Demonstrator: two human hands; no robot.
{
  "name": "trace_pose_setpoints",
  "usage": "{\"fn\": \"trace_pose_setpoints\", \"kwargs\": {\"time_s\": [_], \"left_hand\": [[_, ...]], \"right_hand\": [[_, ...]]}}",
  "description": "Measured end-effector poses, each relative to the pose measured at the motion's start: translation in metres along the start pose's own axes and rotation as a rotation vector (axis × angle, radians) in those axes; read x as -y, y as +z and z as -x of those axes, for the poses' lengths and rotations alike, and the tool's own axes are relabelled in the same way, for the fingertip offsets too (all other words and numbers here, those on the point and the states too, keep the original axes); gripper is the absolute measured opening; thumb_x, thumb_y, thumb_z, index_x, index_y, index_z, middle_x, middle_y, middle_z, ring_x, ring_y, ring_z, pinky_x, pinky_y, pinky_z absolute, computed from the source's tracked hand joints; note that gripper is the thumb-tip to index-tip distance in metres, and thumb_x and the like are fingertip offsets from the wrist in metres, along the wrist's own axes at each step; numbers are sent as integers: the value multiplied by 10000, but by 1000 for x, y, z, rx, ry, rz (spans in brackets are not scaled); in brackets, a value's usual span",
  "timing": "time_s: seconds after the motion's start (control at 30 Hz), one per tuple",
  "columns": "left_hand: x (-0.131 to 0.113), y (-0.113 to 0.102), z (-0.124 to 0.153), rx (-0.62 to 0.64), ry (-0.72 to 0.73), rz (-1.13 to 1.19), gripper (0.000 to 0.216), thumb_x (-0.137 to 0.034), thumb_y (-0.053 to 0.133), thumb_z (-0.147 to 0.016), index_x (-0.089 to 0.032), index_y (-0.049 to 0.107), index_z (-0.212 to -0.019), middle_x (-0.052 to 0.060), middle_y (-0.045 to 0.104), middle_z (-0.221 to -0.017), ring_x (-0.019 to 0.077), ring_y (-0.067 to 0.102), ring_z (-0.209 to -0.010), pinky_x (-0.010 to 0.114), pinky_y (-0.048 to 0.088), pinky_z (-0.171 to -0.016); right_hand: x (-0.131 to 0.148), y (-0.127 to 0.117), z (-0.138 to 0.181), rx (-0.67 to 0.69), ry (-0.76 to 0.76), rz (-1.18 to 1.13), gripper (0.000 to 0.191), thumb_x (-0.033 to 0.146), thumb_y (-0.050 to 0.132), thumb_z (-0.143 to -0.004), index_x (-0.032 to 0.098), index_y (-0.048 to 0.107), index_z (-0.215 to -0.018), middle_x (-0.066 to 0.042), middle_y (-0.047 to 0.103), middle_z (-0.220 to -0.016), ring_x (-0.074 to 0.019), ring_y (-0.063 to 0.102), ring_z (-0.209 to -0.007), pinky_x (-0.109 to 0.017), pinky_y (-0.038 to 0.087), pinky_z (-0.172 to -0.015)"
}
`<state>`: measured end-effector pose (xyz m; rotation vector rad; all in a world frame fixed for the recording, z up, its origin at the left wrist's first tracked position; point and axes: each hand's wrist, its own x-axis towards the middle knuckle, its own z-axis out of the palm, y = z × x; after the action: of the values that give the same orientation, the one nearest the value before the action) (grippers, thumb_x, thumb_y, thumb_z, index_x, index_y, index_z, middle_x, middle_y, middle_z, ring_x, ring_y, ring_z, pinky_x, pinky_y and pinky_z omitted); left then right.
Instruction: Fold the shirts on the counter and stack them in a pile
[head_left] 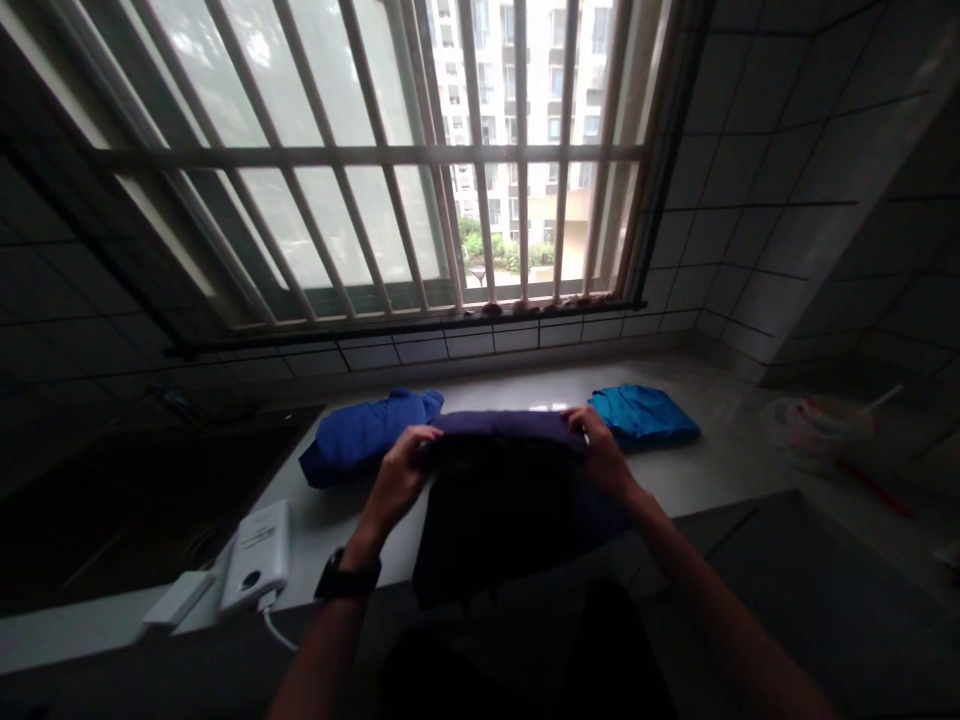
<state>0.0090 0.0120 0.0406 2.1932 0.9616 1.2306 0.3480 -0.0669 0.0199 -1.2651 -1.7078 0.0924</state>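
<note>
1. We're looking out at a barred window (367, 160) over a long stone worktop (697, 470), with a tiled wall (757, 200) running along the right side.
2. Two garments are done and down on the worktop: a folded royal-blue garment (367, 435) on the left, and a folded teal garment (641, 415) on the right, set well apart.
3. Between them, the one in play: a dark purple garment (502, 428), lifted by its top edge, with the rest hanging toward the person in deep shadow. It isn't laid flat or folded down yet, so that's what's left in view.
4. Both hands are on it! The left hand (401, 480) and the right hand (600, 455) each pinch a top corner, fingers closed firmly on the fabric, so the grip is closed on both sides.
5. Off to the left, a white power bank (255, 555) lies near the worktop's front edge, cable attached, close to the black wristwatch (346, 575) on the left wrist.
</note>
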Motion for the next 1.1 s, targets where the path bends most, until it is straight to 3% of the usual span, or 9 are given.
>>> {"fn": "trace_pose_setpoints", "kwargs": {"time_s": [0.1,0.2,0.37,0.5,0.6,0.67,0.73,0.9,1.1], "left_hand": [[23,13,74,209,-101,-61,111,-227,534,-810,-231,622,-876,69,738,-1114,227,699,-1086,401,558,-976],[31,23,103,220,-169,-114,230,-172,473,-790,-245,659,-905,59,749,-1120,222,706,-1087,406,560,-989],[13,22,96,81,-108,-136,255,-203,481,-832,-252,693,-966,56,754,-1066,226,702,-1075,388,558,-978],[6,19,106,253,-128,-219,373,-151,505,-772,-276,727,-1045,36,778,-1048,229,720,-1022,381,573,-944],[6,25,112,267,-118,-340,525,-95,461,-774,-296,716,-1186,37,775,-1120,238,712,-1049,419,563,-965],[7,35,108,192,-91,-429,525,-109,441,-839,-295,687,-1264,53,746,-1216,246,684,-1124,444,544,-1001],[10,48,101,181,-60,-509,490,-173,466,-898,-283,643,-1341,70,682,-1352,260,621,-1254,463,512,-1059],[38,67,105,295,-67,-643,487,-264,475,-957,-257,569,-1435,100,541,-1530,288,509,-1406,524,463,-1124],[57,62,125,262,-113,-610,560,-183,410,-951,-290,506,-1492,50,474,-1589,235,417,-1479,482,378,-1210]], "right_hand": [[-13,6,81,156,175,71,270,40,461,-755,230,546,-926,-123,619,-1263,-249,628,-1135,-376,499,-964],[-21,10,106,229,283,131,355,7,410,-719,238,575,-931,-101,640,-1237,-250,645,-1098,-414,507,-961],[-20,1,85,116,224,108,380,6,328,-787,237,582,-952,-125,634,-1250,-232,611,-1201,-402,486,-1022],[-25,-15,90,317,227,221,423,-24,362,-722,229,655,-893,-98,684,-1217,-235,641,-1165,-398,499,-997],[-26,-18,94,308,226,290,580,-23,376,-677,232,707,-1080,-76,646,-1358,-222,590,-1281,-406,436,-1113],[-24,-10,91,237,239,325,636,22,375,-769,228,644,-1307,-78,569,-1476,-212,518,-1374,-396,386,-1174],[-22,5,88,252,299,387,575,149,392,-898,225,558,-1443,-89,487,-1562,-243,450,-1441,-425,375,-1189],[-35,42,97,404,434,569,591,379,396,-994,193,429,-1554,-116,347,-1647,-304,302,-1528,-541,297,-1216],[-46,44,107,356,444,583,644,416,368,-1005,162,339,-1596,-116,323,-1655,-269,280,-1538,-503,248,-1247]]}}
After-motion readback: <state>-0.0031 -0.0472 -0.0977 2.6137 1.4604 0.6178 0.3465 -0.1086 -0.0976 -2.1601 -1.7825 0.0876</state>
